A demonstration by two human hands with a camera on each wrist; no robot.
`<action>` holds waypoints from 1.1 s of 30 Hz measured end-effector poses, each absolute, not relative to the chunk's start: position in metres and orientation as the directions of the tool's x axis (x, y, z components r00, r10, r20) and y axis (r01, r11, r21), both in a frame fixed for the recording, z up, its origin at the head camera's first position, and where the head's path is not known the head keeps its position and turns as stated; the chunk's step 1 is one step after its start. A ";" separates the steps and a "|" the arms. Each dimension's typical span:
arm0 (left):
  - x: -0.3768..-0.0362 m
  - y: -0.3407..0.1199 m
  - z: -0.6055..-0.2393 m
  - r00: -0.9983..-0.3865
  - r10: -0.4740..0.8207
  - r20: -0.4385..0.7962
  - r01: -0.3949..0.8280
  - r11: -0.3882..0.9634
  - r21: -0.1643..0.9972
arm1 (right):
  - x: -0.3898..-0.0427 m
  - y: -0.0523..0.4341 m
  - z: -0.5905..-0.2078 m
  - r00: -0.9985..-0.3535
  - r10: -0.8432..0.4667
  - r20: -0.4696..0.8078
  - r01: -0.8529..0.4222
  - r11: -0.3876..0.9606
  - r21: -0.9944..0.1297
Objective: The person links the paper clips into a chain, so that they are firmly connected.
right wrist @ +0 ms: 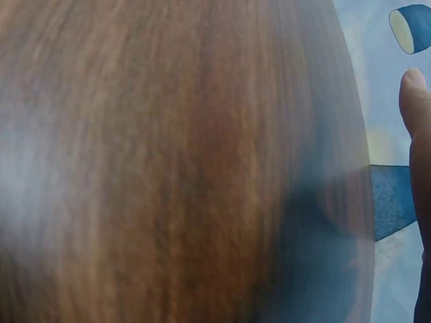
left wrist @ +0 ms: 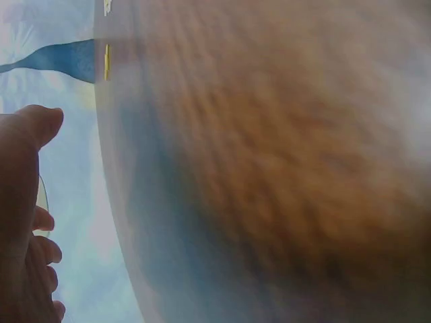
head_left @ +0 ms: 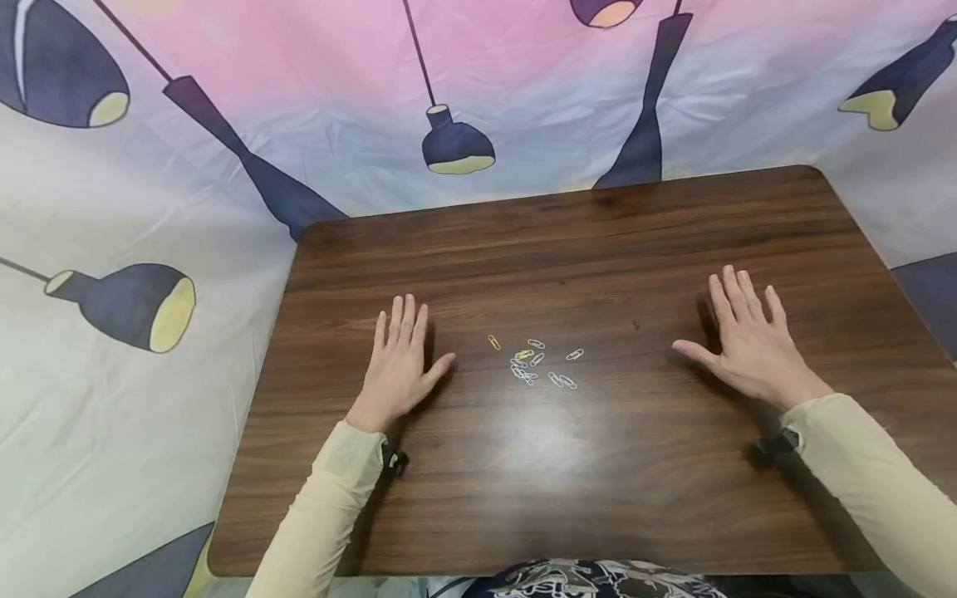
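Note:
Several paper clips lie loosely scattered near the middle of the brown table, mostly white or silver. One yellow paper clip lies a little apart on the left, and another yellow one sits among the pale ones. To the left of the clips, my left hand is palm down with fingers straight and thumb out, holding nothing. Farther off on the right, my right hand has its fingers spread, also holding nothing. In the left wrist view the thumb shows at the left edge; in the right wrist view, a thumb.
The wooden table has rounded corners and a glossy light reflection near its front. Behind and to the left hangs a cloth printed with dark lamps. A dark wrist device sits at the left cuff. A patterned garment shows at the front edge.

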State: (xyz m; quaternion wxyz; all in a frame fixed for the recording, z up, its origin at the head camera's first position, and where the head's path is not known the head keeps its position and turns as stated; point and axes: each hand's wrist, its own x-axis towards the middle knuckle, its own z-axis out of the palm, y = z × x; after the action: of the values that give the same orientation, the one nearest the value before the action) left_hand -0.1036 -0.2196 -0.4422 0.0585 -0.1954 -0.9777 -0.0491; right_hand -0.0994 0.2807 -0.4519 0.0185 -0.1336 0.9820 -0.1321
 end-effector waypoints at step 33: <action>-0.075 -0.073 -0.439 -0.823 0.566 0.046 0.565 0.809 0.161 | -0.113 0.118 -0.463 -0.858 -0.511 0.060 -0.419 0.626 -0.658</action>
State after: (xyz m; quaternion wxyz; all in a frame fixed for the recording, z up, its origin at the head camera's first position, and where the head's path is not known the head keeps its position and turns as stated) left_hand -0.0752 -0.0726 -0.4389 -0.0018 -0.2972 -0.9511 -0.0839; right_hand -0.1128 0.1177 -0.4634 0.0661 -0.2584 0.8991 -0.3471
